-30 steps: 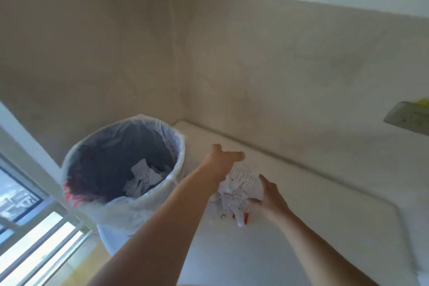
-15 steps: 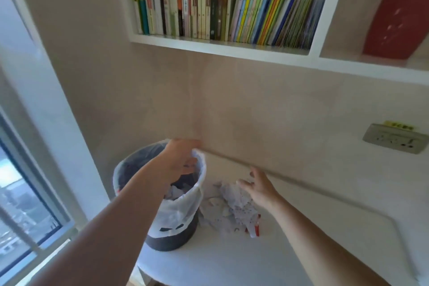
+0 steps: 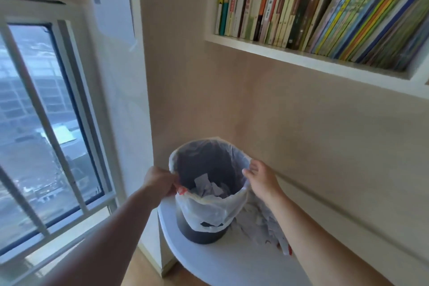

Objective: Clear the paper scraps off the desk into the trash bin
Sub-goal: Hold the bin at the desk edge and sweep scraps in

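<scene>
A dark trash bin [image 3: 202, 232] lined with a white plastic bag stands on the left end of the white desk [image 3: 222, 262]. White paper scraps lie inside it. My left hand [image 3: 160, 181] pinches the bag's rim on the bin's left side. My right hand [image 3: 262, 179] rests on the rim's right side, fingers spread. A pile of crumpled paper scraps [image 3: 262, 220] lies on the desk just right of the bin, partly hidden by my right forearm.
The beige wall runs behind the desk. A white shelf [image 3: 301, 58] packed with several books hangs above. A barred window [image 3: 46, 127] fills the left side, and wooden floor shows below the desk's edge.
The view has swung left and up. My left hand shifted from the bin's far rim to its left rim. My right hand left the scrap pile and came to the bin's right rim.
</scene>
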Demonstrator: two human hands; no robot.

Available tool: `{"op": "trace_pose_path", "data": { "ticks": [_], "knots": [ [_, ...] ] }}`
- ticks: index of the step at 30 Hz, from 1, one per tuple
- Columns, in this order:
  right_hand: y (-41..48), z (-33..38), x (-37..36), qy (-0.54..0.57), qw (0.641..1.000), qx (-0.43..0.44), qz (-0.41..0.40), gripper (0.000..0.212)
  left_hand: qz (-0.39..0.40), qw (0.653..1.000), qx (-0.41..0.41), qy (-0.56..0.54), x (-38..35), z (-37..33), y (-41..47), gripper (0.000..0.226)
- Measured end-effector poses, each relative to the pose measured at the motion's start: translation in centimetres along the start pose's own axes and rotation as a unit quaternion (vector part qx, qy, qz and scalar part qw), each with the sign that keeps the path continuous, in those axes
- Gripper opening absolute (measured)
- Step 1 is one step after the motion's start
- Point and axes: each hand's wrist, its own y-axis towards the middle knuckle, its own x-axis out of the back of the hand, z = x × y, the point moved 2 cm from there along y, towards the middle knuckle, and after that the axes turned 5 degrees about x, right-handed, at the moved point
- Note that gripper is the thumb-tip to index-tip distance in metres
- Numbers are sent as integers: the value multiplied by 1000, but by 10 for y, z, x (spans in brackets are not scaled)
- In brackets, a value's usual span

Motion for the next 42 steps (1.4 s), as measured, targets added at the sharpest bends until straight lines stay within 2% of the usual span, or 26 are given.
{"op": "trace_pose_path", "data": {
  "ticks": [3, 7, 11, 15, 20, 24, 27, 31, 37, 39, 42],
  "knots": [
    [5, -1, -3, -3, 999, -22, -43, 45, 34, 994, 58, -87, -4, 4, 8, 18],
    [13, -4, -7, 56, 994, -77, -52, 42, 35, 984, 116, -130, 2, 16, 15, 13],
    [14, 2, -28, 190, 971, -135, 51, 5, 53, 969, 161, -181, 31, 38, 11, 17],
    [-2, 25, -62, 253, 938, -166, 171, 13, 12, 969, 168, -179, 83, 60, -12, 19],
    [-54, 60, -111, 291, 895, -152, 303, 9, -71, 969, 167, -168, 153, 100, -54, 14],
    [-96, 70, -149, 292, 873, -148, 362, 12, -110, 964, 187, -151, 197, 133, -83, 13],
    [-116, 60, -180, 261, 871, -159, 384, 18, -127, 958, 220, -137, 213, 162, -92, 14],
    [-135, 27, -218, 208, 885, -183, 375, 19, -99, 944, 289, -123, 208, 210, -87, 14],
    [-151, -35, -229, 157, 898, -219, 348, 18, -93, 934, 330, -95, 167, 287, -58, 14],
    [-139, -57, -217, 131, 929, -185, 292, 19, -90, 926, 353, -102, 147, 315, -42, 14],
    [-104, -89, -175, 14, 982, -86, 168, 14, -98, 917, 378, -83, 116, 347, -18, 16]
  ]
}}
